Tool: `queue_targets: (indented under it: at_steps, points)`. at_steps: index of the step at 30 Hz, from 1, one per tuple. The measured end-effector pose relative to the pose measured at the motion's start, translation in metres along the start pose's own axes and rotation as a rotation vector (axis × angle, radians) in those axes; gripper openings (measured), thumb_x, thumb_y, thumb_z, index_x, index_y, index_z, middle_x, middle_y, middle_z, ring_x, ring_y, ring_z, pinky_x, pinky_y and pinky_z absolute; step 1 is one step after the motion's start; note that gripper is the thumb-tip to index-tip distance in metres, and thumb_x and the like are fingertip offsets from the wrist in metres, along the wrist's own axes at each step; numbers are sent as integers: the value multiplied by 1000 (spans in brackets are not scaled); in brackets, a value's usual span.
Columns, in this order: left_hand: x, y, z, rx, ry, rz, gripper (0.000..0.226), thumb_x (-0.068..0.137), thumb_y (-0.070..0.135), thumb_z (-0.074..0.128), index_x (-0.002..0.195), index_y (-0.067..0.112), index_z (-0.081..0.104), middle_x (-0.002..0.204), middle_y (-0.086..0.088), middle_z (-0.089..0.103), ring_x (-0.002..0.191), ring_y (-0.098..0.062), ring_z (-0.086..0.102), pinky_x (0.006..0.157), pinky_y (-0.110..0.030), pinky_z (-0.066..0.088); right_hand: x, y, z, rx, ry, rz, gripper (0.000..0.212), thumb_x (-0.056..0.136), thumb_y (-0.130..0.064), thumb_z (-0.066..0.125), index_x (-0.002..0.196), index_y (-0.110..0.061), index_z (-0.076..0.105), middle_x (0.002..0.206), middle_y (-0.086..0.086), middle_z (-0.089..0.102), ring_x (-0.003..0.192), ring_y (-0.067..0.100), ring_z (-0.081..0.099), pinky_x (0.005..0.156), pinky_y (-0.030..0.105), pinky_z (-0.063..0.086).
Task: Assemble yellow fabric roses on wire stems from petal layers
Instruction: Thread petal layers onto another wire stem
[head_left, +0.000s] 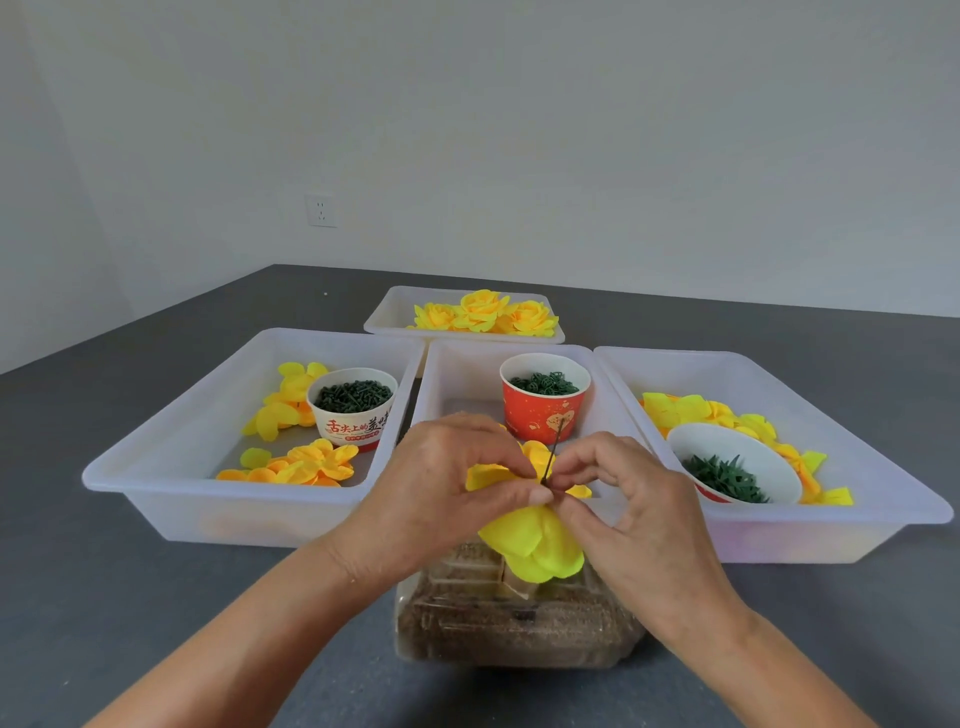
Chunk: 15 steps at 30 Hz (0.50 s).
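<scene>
Grip: yellow rose (535, 545) was pinched by left hand (441, 483); wire stem (551, 457) was pinched by right hand (623, 499), at lower centre.
Done: finished roses (488, 312) were seen in far tray (395, 312), upper centre.
Left: loose petal layers (306, 462) were still unused, so assembly was judged partway through.

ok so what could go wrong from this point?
1. Both hands, left hand and right hand, pinch the petals round a thin wire stem; a slip could let layers slide off.
2. The stem's free end points toward the red cup, which might get tipped.
</scene>
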<state>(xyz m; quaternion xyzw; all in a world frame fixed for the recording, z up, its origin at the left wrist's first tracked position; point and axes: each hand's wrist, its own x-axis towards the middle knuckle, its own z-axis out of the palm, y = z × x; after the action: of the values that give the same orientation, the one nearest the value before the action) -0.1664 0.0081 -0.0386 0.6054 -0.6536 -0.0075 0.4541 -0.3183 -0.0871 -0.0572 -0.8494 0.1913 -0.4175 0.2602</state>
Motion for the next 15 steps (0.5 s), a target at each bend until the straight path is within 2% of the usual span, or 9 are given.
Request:
queue_targets:
  at_steps: [3, 6, 11, 15]
  points:
    - [1, -1, 8, -72, 5, -43, 8, 73, 20, 77, 77, 13, 76, 77, 1, 68, 74, -9, 63, 72, -32, 50, 0, -1, 0, 5, -20, 41, 35, 74, -4, 72, 87, -33, 57, 77, -15, 65, 89, 4, 61, 78, 25, 46]
    - [0, -5, 11, -132, 1, -89, 3, 72, 14, 78, 74, 13, 76, 73, 0, 67, 70, -9, 61, 69, -30, 51, 1, -3, -2, 1, -32, 55, 32, 76, -9, 73, 88, -33, 55, 79, -21, 65, 91, 4, 58, 75, 24, 44]
    - [2, -5, 11, -183, -50, -143, 7, 74, 11, 76, 74, 18, 75, 73, -1, 65, 70, -14, 60, 71, -30, 51, 2, -3, -3, 18, -47, 89, 28, 77, -13, 73, 88, -32, 56, 77, -24, 66, 85, -3, 55, 65, 10, 34]
    - [7, -5, 9, -206, -117, -181, 12, 74, 6, 75, 70, 17, 74, 75, -8, 63, 70, -20, 59, 72, -33, 49, 4, -1, -2, 71, -50, 141, 23, 77, -11, 73, 84, -28, 60, 74, -15, 67, 81, -4, 59, 68, 9, 40]
